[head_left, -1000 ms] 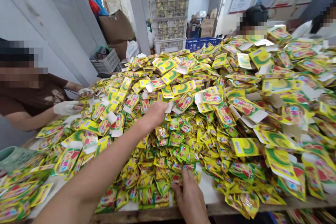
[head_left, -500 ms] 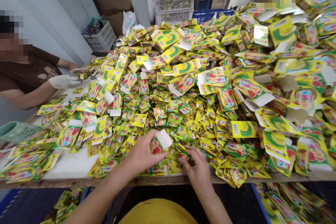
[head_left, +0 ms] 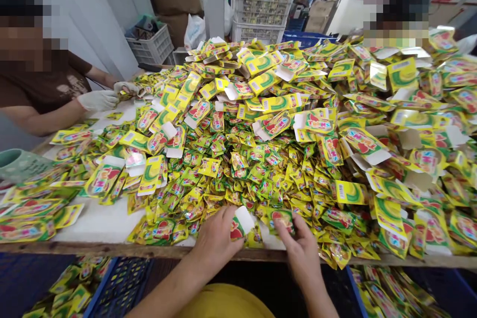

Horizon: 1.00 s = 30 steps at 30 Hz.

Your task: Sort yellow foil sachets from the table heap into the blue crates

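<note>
My left hand (head_left: pixel 218 236) is closed round a small yellow carton (head_left: pixel 238 223) with a white flap, held at the table's near edge. Just to its right, my right hand (head_left: pixel 300 246) pinches a small sachet (head_left: pixel 283 218) lying on the heap. A big pile of small yellow-green sachets (head_left: pixel 238 169) covers the table in front of both hands. Flat and half-folded yellow cartons (head_left: pixel 357 139) are heaped behind and to the right.
A person in a brown shirt at the left has gloved hands (head_left: pixel 99 99) on the pile. Another person sits at the far right. A bare white patch of table (head_left: pixel 104 221) lies left of my hands. White crates (head_left: pixel 261 5) stand behind. A blue crate (head_left: pixel 119 288) sits below.
My left arm pulled back from the middle of the pile with a carton to the near edge. My right hand shifted right onto a sachet. The view dropped and then rose slightly.
</note>
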Motion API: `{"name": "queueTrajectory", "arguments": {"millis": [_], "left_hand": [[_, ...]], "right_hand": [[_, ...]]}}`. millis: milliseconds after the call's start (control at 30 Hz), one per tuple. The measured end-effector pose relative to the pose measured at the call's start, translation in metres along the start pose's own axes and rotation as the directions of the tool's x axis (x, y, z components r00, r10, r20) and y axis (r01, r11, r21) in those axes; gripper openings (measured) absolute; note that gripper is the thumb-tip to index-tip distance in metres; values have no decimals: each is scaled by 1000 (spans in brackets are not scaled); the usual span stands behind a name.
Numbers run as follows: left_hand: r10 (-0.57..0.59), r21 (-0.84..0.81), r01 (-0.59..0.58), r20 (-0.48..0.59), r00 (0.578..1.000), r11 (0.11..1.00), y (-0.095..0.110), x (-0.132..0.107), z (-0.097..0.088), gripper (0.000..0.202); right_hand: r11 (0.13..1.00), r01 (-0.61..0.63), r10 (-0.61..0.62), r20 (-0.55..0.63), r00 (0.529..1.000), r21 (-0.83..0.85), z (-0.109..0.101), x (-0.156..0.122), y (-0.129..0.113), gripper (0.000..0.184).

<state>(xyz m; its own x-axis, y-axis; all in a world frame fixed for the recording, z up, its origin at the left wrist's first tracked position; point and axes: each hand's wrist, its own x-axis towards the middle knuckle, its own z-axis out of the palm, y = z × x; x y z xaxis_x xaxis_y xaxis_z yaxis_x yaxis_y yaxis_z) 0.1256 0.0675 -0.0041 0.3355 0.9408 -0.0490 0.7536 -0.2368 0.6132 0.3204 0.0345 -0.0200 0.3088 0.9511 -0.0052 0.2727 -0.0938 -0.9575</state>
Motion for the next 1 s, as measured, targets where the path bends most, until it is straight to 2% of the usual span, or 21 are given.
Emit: {"name": "queueTrajectory", "arguments": {"millis": [67, 200, 333, 400, 500, 600, 733, 800, 867, 933, 1000], "left_hand": [[47, -26, -47, 18, 999, 999, 3, 1, 4, 51], [8, -91, -11, -26, 1000, 996, 8, 5, 15, 48], [-33, -127, 23, -73, 997, 992, 11, 6, 24, 41], [-20, -183, 3, -94, 995, 983, 14, 6, 25, 40], [-43, -397, -4, -110, 993, 918, 17, 6, 25, 41], [-55, -613, 8, -57, 997, 790, 13, 10, 23, 30], [10, -825, 54, 72, 997, 562, 0, 20, 22, 34], [39, -894, 96, 125, 991, 438, -5, 22, 23, 38], [56, -924, 129, 159, 986, 360, -7, 23, 24, 39], [42, -920, 129, 155, 987, 370, -8, 23, 26, 39], [-3, -888, 109, 120, 993, 447, -7, 23, 26, 39]], "right_hand": [[997, 21, -26, 65, 998, 73, 2, 4, -17, 21], [966, 236, -207, 227, 952, -110, 11, 11, -39, 13], [911, 332, -217, 403, 889, -243, 13, 18, -45, 17], [883, 387, -236, 464, 854, -264, 12, 22, -46, 10], [833, 459, -345, 360, 867, -308, 13, 28, -47, 10], [807, 516, -436, 298, 849, -289, 15, 34, -46, 7], [819, 528, -445, 332, 832, -226, 13, 42, -48, 12], [801, 555, -450, 389, 804, -222, 9, 47, -51, 13], [766, 595, -473, 411, 779, -245, 6, 51, -53, 12], [732, 621, -504, 389, 771, -280, 7, 51, -51, 10], [723, 623, -518, 362, 775, -299, 10, 49, -46, 10]]}}
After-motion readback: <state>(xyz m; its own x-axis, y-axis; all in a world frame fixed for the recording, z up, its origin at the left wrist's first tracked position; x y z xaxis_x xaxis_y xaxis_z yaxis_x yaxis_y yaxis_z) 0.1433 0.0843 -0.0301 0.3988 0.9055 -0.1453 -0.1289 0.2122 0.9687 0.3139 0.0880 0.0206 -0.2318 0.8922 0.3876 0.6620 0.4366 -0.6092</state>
